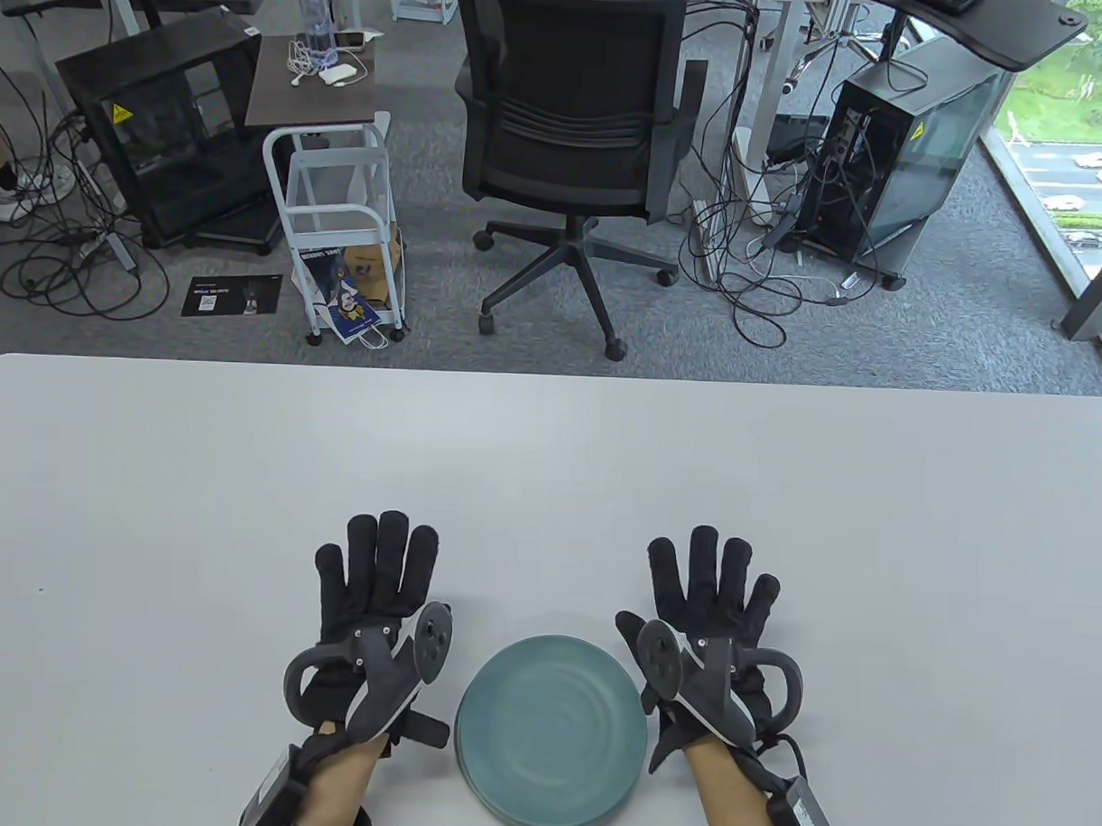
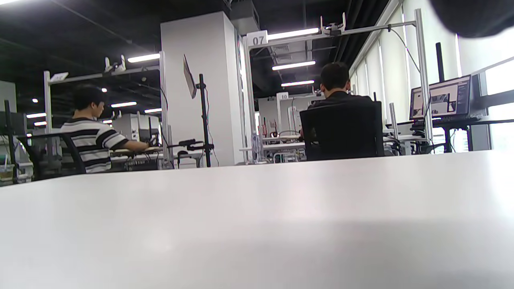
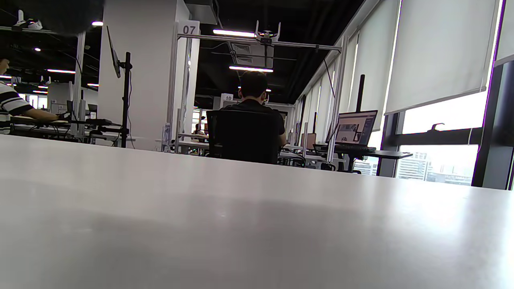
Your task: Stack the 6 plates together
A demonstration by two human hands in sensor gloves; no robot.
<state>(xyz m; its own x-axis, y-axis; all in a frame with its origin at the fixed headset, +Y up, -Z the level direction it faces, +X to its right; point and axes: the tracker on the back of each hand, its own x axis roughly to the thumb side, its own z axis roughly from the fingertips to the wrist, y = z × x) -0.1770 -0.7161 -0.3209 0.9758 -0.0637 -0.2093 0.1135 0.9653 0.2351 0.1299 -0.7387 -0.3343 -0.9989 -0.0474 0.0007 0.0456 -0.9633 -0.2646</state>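
And here we are at the counter [image 1: 548,485], a pale grey top, with a stack of teal plates [image 1: 551,732] sitting at the near edge, right about the middle of it. From the table view you can make out several rims layered at the stack's left and lower side, though how many plates are in there can't be counted from this angle. The left hand [image 1: 377,610] lies flat on the counter just to the left of the stack, fingers [image 1: 391,556] stretched out straight, slightly apart, pointing toward the far edge, gripping nothing. The right hand [image 1: 711,617] mirrors it just to the right, fingers [image 1: 703,572] likewise extended and spread, palm down, nothing held. So the stack lies between the two hands, level with the wrists rather than the fingertips, and neither hand is clearly nearer: it's an even split. Being round, the plates have no long axis to line up with. No loose plate shows anywhere on the counter, so by my reading the stacking looks finished, or close to it. The wrist views only skim the bare counter top toward an office chair [image 2: 341,130] and desks beyond; no plates show there.
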